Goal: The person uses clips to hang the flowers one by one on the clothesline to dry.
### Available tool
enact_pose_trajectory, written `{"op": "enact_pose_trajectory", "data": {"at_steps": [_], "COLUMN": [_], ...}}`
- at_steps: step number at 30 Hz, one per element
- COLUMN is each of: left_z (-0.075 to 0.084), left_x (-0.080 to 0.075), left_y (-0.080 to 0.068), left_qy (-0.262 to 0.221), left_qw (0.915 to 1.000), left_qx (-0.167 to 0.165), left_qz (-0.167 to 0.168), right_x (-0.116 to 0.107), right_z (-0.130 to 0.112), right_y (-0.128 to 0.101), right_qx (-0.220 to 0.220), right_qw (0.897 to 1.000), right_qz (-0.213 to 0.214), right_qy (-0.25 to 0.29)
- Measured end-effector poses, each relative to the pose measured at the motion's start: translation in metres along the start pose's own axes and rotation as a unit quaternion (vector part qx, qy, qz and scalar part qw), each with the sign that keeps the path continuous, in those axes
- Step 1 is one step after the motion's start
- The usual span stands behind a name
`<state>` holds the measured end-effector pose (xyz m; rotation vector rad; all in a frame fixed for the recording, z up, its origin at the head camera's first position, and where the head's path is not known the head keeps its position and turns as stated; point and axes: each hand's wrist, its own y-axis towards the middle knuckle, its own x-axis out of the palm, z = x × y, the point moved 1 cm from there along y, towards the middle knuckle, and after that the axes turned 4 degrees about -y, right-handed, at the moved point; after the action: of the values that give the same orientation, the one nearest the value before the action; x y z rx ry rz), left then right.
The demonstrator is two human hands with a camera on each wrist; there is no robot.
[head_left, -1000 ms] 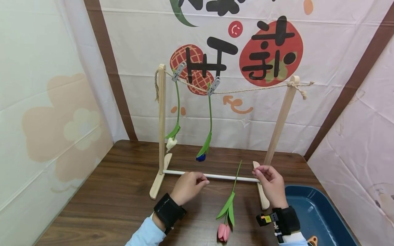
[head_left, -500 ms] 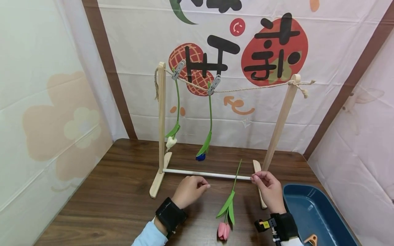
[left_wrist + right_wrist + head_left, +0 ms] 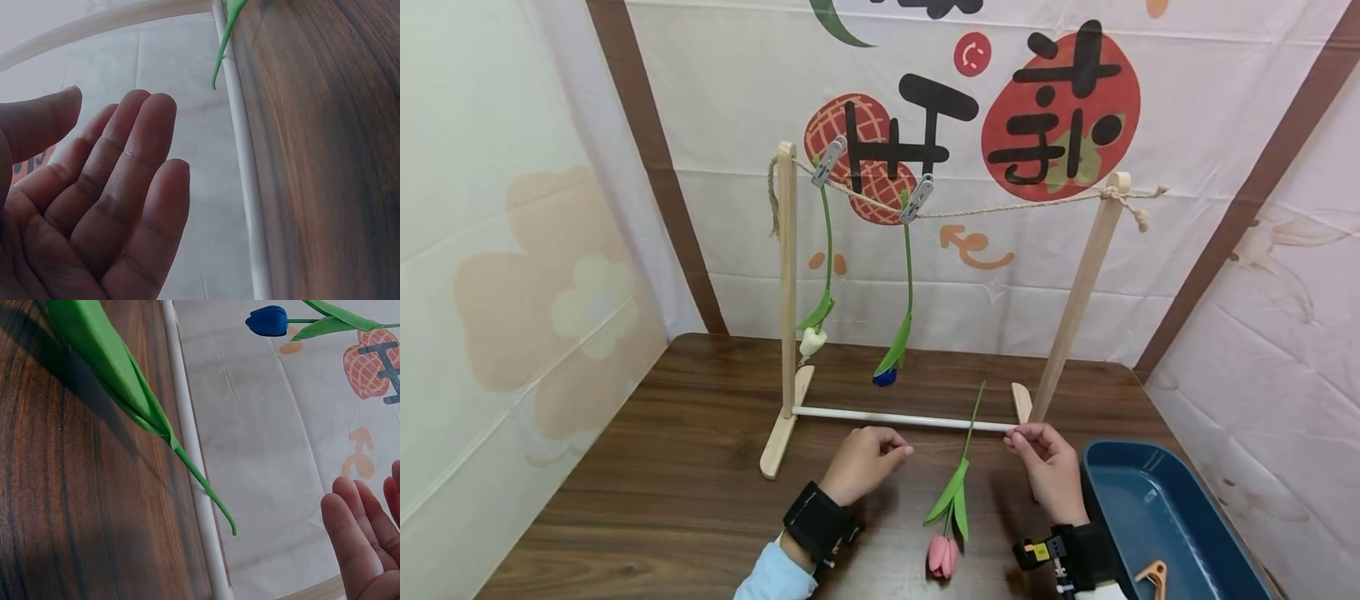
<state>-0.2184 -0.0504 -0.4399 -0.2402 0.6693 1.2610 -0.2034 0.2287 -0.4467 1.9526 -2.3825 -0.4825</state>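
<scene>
A pink tulip (image 3: pixel 942 556) lies on the brown table (image 3: pixel 685 467), and its green stem crosses the white rod (image 3: pixel 895 419) of a wooden rack (image 3: pixel 787 267). My left hand (image 3: pixel 868 457) hovers just in front of the rod, left of the tulip. Its fingers (image 3: pixel 106 200) are relaxed and hold nothing. My right hand (image 3: pixel 1047 454) is at the rod's right end, with straight, empty fingers (image 3: pixel 359 544). The tulip's leaf (image 3: pixel 106 369) and the rod (image 3: pixel 187 437) show in the right wrist view.
Two grey clips (image 3: pixel 828 161) on the rack's string (image 3: pixel 1015 206) hold a white tulip (image 3: pixel 810 340) and a blue tulip (image 3: pixel 884 377) head down. A blue tray (image 3: pixel 1180 508) with an orange clip (image 3: pixel 1152 575) stands at the right. Printed cloth walls close in the table.
Both hands have drawn back slightly from the rod toward me. The pink tulip has stayed in place.
</scene>
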Motion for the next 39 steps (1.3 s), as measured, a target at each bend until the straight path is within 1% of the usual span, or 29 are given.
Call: {"op": "enact_pose_trajectory", "data": {"at_steps": [9,13,18,22,24,30,33,39], "left_z": [0.001,-0.007,-0.011,-0.015,-0.017,-0.017,-0.017,-0.021], "left_x": [0.006,0.007,0.005,0.003,0.002,0.001,0.001,0.003], "left_y": [-0.007,-0.004,-0.002,0.002,0.004,0.005,0.005,0.004], "left_qy": [0.001,0.003,0.011,0.008,0.003,0.0,0.006,0.0], "left_qw": [0.9999,0.9999,0.9998,0.9998,0.9999,0.9997,0.9998,1.0], "left_qx": [-0.014,-0.016,-0.017,-0.016,-0.016,-0.023,-0.018,-0.005], "left_qz": [0.0,-0.001,0.0,0.003,0.004,0.0,-0.003,-0.002], "right_x": [-0.009,-0.008,-0.004,-0.003,-0.005,-0.015,-0.022,-0.038], "right_z": [0.001,0.008,0.018,0.019,0.017,0.01,0.006,-0.01], "right_y": [-0.008,-0.006,-0.004,-0.002,0.001,-0.001,-0.002,-0.003], "right_qx": [0.0,0.005,0.015,0.018,0.011,-0.022,-0.039,-0.049], "right_qw": [1.0,1.0,1.0,1.0,1.0,0.999,0.999,0.995], "right_qz": [0.0,0.004,0.004,0.001,0.001,0.003,0.004,0.008], "right_qy": [-0.005,-0.007,-0.007,-0.009,-0.011,-0.026,-0.037,-0.09]}}
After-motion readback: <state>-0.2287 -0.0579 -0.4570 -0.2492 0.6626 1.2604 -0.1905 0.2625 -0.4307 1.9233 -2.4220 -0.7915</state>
